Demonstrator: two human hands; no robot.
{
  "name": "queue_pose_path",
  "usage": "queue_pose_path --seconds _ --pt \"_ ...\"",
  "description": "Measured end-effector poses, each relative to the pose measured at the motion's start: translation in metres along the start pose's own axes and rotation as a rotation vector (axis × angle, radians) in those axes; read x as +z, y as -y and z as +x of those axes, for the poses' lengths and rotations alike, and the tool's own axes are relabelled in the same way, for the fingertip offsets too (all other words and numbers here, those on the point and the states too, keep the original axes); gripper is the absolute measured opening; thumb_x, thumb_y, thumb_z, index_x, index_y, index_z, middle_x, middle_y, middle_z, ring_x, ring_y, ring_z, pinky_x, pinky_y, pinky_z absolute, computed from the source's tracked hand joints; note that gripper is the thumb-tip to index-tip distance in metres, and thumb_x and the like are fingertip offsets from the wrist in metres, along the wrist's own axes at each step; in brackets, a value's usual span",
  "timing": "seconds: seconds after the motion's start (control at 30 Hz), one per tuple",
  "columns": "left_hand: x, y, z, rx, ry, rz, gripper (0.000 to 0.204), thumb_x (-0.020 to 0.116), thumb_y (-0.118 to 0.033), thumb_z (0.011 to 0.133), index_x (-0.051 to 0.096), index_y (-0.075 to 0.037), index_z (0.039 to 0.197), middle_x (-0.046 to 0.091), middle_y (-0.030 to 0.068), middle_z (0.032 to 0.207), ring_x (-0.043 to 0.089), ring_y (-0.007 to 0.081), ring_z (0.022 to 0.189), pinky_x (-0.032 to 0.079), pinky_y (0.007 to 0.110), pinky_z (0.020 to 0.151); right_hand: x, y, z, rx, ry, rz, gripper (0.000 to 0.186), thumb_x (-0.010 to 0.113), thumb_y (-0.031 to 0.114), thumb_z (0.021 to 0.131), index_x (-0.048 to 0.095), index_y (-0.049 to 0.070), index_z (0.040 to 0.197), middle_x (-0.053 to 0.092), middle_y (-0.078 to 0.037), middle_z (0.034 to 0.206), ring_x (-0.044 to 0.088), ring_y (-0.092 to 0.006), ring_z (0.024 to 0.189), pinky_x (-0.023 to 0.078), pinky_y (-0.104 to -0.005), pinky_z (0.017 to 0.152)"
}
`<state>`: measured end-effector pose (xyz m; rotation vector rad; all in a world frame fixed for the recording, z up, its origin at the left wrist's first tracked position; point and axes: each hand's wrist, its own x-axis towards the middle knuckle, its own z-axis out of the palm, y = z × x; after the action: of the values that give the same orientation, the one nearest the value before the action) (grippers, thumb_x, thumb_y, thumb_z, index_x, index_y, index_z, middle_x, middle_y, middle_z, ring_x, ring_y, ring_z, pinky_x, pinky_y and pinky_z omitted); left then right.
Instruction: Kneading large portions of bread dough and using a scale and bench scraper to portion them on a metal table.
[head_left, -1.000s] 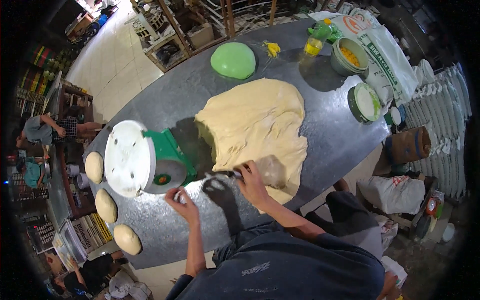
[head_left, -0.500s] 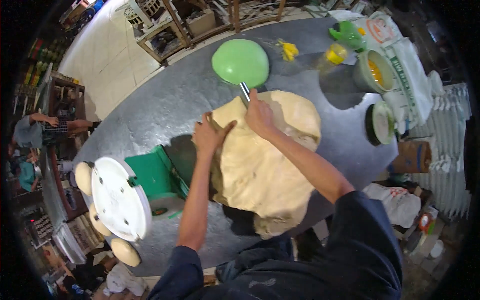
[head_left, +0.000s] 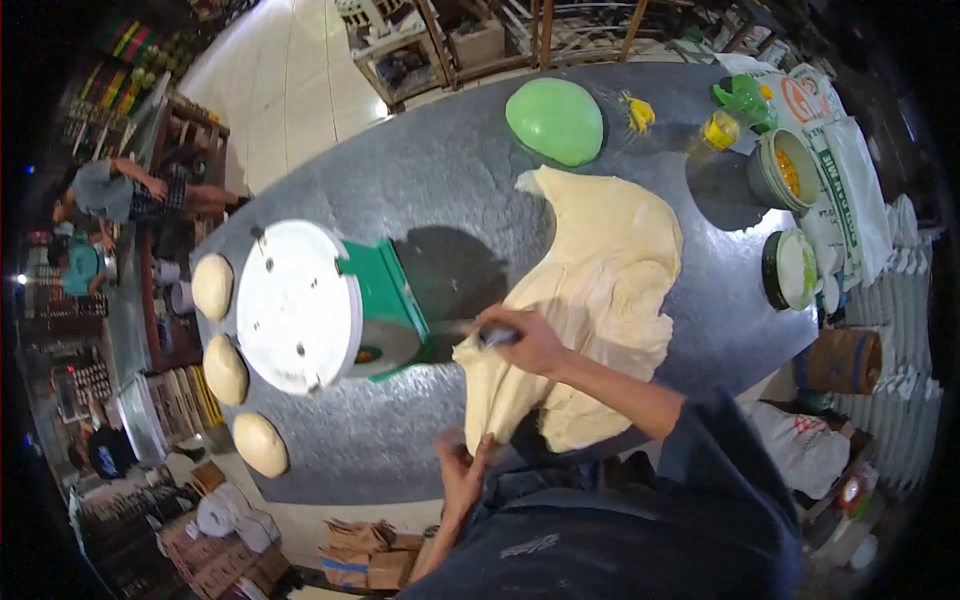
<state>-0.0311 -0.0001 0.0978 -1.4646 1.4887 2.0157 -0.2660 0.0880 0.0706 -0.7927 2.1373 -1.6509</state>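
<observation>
My right hand (head_left: 522, 345) grips a metal blade with a dark handle (head_left: 492, 336) over the left part of a large, irregular pale dough sheet (head_left: 605, 260). My left hand (head_left: 462, 470), low near the table's near edge, holds a stretched flap of that dough between its fingers. Left of the dough stands a green scale (head_left: 385, 300) with a white round pan (head_left: 290, 305). Three dough balls (head_left: 212, 288) line the table's left side. A smooth green dome (head_left: 553, 120) lies beyond the sheet, beside a yellow scrap (head_left: 640, 115).
The dark table (head_left: 350, 440) holds bottles (head_left: 720, 130), a grey bucket (head_left: 785, 160) with yellow contents, a green tub (head_left: 790, 268) and white sacks (head_left: 835, 200) at right. People (head_left: 130, 190) work at far left. Wooden racks (head_left: 480, 40) stand beyond the table.
From the dough's far edge, my right hand and blade have come down toward the scale. My left hand has moved toward me, pulling dough out into a long flap.
</observation>
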Motion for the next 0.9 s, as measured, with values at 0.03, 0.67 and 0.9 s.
queue_pose_path --seconds 0.03,0.67,0.9 --pt "-0.004 0.011 0.008 0.396 -0.142 0.182 0.055 0.07 -0.03 0.085 0.047 0.002 0.124 0.049 0.0234 0.121 0.047 0.027 0.113 0.041 0.039 0.093 -0.003 0.004 -0.013 0.178 -0.175 0.12 0.033 0.07 0.021 0.084 0.056 0.006 0.111 0.067 -0.009 0.08 0.065 -0.0218 0.075 0.051 -0.0358 0.072" --pt "0.027 -0.079 0.133 0.711 -0.167 0.709 0.05 0.06 -0.042 0.087 0.051 -0.005 0.119 0.062 0.0205 0.107 0.06 0.0366 0.096 0.047 0.042 0.081 0.039 -0.066 0.075 0.358 -0.387 -0.777 0.04 0.059 0.009 0.08 0.04 0.004 0.115 0.058 -0.025 0.098 0.061 -0.046 0.086 0.047 -0.0551 0.073" --pt "-0.064 0.04 0.005 0.221 0.062 0.182 0.041 0.061 -0.031 0.092 0.051 -0.003 0.121 0.058 0.0085 0.101 0.055 0.0156 0.084 0.046 0.03 0.071 -0.013 -0.109 0.089 0.416 -0.579 -0.114 0.051 0.077 0.019 0.07 0.051 0.002 0.111 0.063 -0.019 0.099 0.064 -0.0301 0.092 0.049 -0.0418 0.079"
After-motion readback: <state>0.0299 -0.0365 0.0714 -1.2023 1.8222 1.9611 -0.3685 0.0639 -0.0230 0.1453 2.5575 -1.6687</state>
